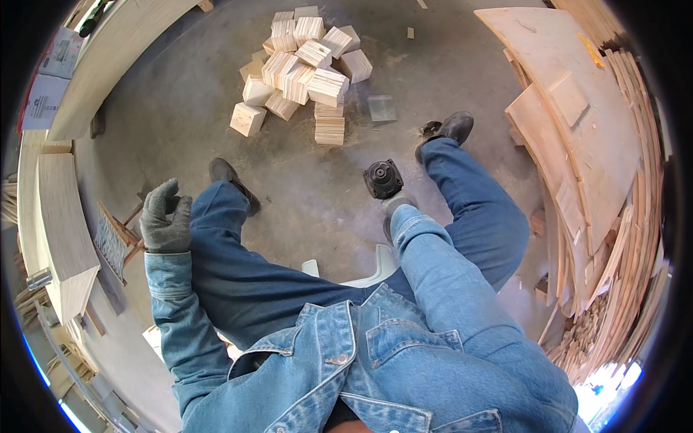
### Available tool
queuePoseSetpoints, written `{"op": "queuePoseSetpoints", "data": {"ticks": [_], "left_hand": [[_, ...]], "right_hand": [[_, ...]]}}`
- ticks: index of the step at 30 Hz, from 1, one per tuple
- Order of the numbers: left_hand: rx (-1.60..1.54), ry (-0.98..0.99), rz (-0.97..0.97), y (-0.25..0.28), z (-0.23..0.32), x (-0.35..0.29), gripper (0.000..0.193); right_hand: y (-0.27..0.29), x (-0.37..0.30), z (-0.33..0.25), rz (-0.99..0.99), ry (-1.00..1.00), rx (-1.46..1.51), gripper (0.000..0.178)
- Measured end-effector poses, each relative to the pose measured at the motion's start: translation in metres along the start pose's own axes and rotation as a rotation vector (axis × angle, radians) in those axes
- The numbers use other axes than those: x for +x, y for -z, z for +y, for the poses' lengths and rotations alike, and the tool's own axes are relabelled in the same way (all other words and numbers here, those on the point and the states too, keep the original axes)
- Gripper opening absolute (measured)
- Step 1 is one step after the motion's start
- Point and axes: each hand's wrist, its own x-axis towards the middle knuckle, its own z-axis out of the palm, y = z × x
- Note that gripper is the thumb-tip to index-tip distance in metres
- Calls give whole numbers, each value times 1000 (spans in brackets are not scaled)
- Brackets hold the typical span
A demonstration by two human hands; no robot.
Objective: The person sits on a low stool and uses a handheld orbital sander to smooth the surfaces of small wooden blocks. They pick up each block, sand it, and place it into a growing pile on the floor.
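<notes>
My left hand (165,216), in a grey knit glove, is raised beside my left knee. Its fingers are loosely bent with a gap at the thumb, and it holds nothing. Between my legs, my right hand (399,209) is closed around a black tool with a bolted cap (382,179), which looks like the top of a nail gun. The cap faces up and hides the rest of the tool and most of my fingers. Beyond my feet, a heap of square plywood blocks (296,72) lies on the concrete floor.
A flat square plate (382,108) lies right of the heap. Stacked wood sheets and strips (599,159) line the right side. Long pale boards (61,216) stand on the left, near a small wooden frame (115,238). A white seat edge (372,267) shows between my thighs.
</notes>
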Motion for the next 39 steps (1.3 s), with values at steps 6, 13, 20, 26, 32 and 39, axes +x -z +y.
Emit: {"op": "queuePoseSetpoints", "data": {"ticks": [6,13,20,26,32,39], "left_hand": [[-18,72,-44,-8,-8,6,37],[33,98,-128,-14,4,14,37],[96,42,-228,-24,-1,25,35],[152,86,-258,-25,8,25,36],[133,-9,-186,-28,16,20,34],[195,19,-117,0,3,-4,32]], "right_hand": [[-11,46,24,-3,-44,73,45],[-11,43,21,-3,-114,215,43],[-20,60,26,-45,-162,235,48],[5,33,13,-78,-72,160,48],[4,30,14,-14,-44,146,47],[13,11,8,-40,56,-66,40]]}}
